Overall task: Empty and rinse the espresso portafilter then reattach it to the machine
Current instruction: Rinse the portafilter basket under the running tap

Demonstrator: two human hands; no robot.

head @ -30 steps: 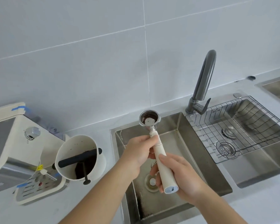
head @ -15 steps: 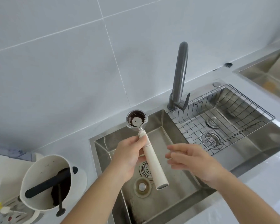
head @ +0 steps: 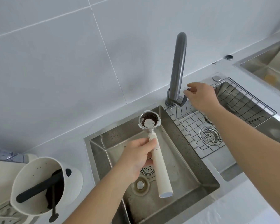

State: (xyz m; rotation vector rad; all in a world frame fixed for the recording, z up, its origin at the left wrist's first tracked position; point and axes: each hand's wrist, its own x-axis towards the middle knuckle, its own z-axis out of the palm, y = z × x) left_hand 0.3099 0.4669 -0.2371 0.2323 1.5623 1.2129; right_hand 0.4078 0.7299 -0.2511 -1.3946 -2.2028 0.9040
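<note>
My left hand [head: 136,156] grips the cream handle of the portafilter [head: 160,168] and holds it level over the left sink basin [head: 181,167]. Its steel basket [head: 149,120] faces up with dark coffee residue clinging inside. My right hand [head: 200,98] is at the lever of the grey faucet [head: 178,65], fingers curled around the lever's end. No water runs from the spout. Only a corner of the espresso machine [head: 0,170] shows at the left edge.
A white knock box [head: 39,188] with a black bar and spent grounds stands on the counter at the left. A wire rack [head: 229,117] lies in the right basin. Another steel sink [head: 268,65] sits at the far right.
My right hand let go of the portafilter handle and moved up and right to the faucet lever. The left hand kept the portafilter over the basin. The view shifted to the right.
</note>
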